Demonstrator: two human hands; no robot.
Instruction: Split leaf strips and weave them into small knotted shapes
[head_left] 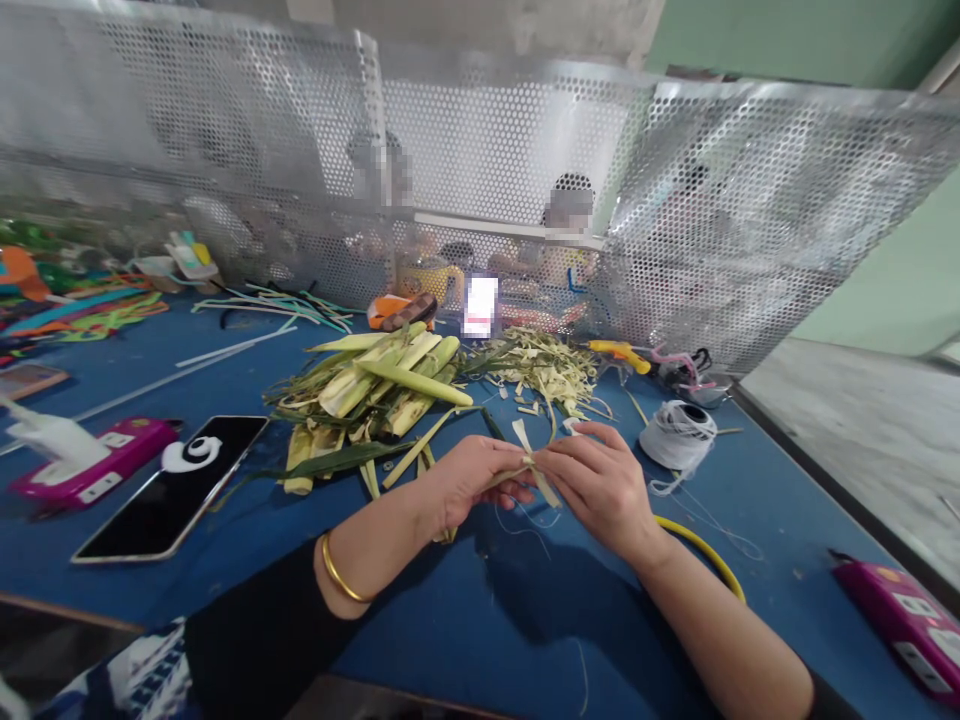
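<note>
Pale green husk strips [546, 488] cross between my two hands above the blue table [450, 640]. My left hand [480, 480] pinches the strips from the left, its fingertips near the crossing. From the right, my right hand [600, 480] is closed on the same strips, with its fingertips almost touching those of my left hand. Behind my left hand lies a pile of corn husks [397, 380]. Beyond my hands is a heap of shredded husk [536, 365]. A spool of white string [677, 435] stands to the right of my right hand. Thin thread lies beneath my hands.
A dark phone [176, 485] and a magenta power strip [105, 465] lie at the left. Another power strip [900, 620] is at the right edge. A yellow cable [709, 550] curves beside my right forearm. Behind the table stands a perforated metal screen [495, 130], with people beyond it.
</note>
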